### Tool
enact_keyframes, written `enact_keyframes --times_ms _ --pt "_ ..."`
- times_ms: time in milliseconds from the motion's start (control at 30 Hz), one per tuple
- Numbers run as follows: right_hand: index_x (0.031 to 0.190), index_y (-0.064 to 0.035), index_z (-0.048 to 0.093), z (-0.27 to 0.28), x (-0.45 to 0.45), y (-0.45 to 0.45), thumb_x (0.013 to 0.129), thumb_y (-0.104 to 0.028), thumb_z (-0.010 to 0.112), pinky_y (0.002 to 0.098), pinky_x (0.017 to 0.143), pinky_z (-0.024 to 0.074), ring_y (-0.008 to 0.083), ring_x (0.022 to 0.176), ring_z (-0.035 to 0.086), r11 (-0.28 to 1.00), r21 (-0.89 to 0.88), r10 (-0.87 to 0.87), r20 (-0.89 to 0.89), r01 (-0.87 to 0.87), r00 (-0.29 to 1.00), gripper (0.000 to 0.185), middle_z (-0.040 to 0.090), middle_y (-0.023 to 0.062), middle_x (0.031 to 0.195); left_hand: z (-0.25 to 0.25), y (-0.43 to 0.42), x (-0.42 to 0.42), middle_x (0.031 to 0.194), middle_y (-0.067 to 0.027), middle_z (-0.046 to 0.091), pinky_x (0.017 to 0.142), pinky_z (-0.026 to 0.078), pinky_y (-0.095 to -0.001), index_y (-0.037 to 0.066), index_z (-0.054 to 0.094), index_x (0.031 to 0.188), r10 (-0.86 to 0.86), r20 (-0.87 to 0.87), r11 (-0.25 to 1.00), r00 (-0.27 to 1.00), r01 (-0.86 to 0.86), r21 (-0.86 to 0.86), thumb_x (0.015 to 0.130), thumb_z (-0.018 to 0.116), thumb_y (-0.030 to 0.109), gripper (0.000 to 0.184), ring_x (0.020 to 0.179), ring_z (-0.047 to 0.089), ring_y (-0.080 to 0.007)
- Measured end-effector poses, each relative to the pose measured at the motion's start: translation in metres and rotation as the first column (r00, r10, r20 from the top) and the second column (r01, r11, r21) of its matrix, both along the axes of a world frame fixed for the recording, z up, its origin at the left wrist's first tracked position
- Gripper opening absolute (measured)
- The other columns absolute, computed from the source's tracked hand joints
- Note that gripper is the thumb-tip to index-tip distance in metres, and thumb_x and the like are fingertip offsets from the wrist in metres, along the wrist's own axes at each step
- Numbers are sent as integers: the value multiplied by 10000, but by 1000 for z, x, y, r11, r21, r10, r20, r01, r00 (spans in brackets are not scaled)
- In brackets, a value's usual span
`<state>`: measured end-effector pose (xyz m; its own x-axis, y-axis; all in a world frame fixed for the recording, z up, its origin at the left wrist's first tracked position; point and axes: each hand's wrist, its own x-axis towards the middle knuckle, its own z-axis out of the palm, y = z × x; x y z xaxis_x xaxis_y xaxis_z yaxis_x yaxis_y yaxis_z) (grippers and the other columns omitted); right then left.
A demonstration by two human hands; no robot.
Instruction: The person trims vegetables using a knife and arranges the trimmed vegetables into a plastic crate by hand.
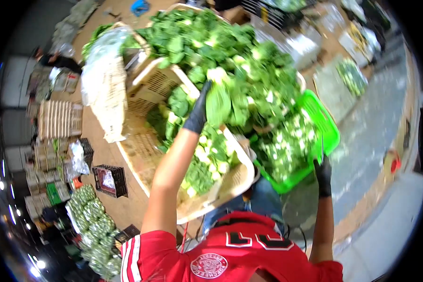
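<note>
My left hand (pixel 200 112), in a black glove, is closed around a head of bok choy (pixel 218 103), with its pale base up and its leaves hanging toward me. It is above the inner edge of a large beige crate (pixel 239 162) partly filled with bok choy. A broad heap of leafy bok choy (pixel 211 40) lies just beyond it. My right hand (pixel 323 177), also black-gloved, is closed on a knife (pixel 322 145), whose thin blade points away from me beside a bright green basket (pixel 331 127). Cut leaves and pale pieces (pixel 291 145) fill much of that basket.
A stack of beige crates (pixel 61 120) and a dark crate (pixel 110 181) stand on the floor at left. Several bagged greens (pixel 91 225) lie at lower left. A person (pixel 58 61) is in the far left background. Bagged vegetables (pixel 351 77) rest at right.
</note>
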<state>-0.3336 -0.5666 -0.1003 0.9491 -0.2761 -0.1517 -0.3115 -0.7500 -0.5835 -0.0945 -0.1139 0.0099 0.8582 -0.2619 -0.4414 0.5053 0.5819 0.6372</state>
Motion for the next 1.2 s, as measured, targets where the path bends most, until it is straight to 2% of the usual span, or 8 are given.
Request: enact_keyframes --times_ms 100,167,233,333,533,867,933,1200 --pt "989 -21 529 12 14 28 771 -239 616 460 706 437 412 842 560 993 -92 -89 -117 79 989 320 593 239 884 50 89 114 1158 -116 543 878 449 -386 82 425 1255 -11 361 999 932 25 -35 828 481 572 652 1018 545 -253" --pt "935 -12 537 10 22 40 780 -210 605 444 667 435 405 792 560 993 -101 -66 -77 59 995 260 586 241 829 22 166 184 1199 -133 514 917 426 -386 68 377 1288 100 532 881 841 -323 346 860 505 467 599 1072 509 -266" --pt "935 10 555 6 32 50 809 -213 593 404 682 438 372 794 567 992 -104 -81 -100 70 992 259 586 226 842 73 180 157 1171 -147 530 885 441 -383 35 395 1265 333 447 844 830 -474 251 864 530 417 570 1058 523 -266" --pt "939 16 545 -6 47 62 836 -207 567 405 669 433 378 781 563 990 -138 -39 -127 22 991 247 590 229 870 17 238 123 1031 -132 601 818 469 -339 -30 514 1118 138 716 606 684 -630 486 874 547 265 384 939 591 -237" --pt "965 2 555 -42 53 84 834 -130 567 382 626 422 313 702 549 993 36 -102 -256 115 961 186 583 204 821 -185 266 -5 865 -165 641 763 475 -341 21 620 961 -153 362 106 920 -349 931 753 637 132 236 814 629 -266" --pt "1041 -81 588 -59 -48 95 854 -154 548 199 378 314 59 511 464 988 57 -115 -328 141 937 205 548 -5 718 -299 186 100 1352 -167 347 1030 205 -526 121 494 1179 -540 -146 -577 829 -238 781 626 726 291 624 1269 282 -359" --pt "978 -8 592 -38 -44 107 836 -115 563 268 603 422 114 705 506 928 97 -271 -489 360 829 180 582 70 799 -289 186 94 1345 -163 352 1035 196 -523 144 487 1195 -553 -34 -474 833 -280 834 569 763 252 692 1266 281 -353" --pt "870 -53 549 -19 -20 138 873 -150 514 213 425 378 93 522 526 941 278 -66 -412 194 909 103 631 53 785 -149 204 -12 1316 -178 376 1050 214 -465 108 539 1148 -416 455 35 788 -486 873 547 823 252 680 1243 313 -350"
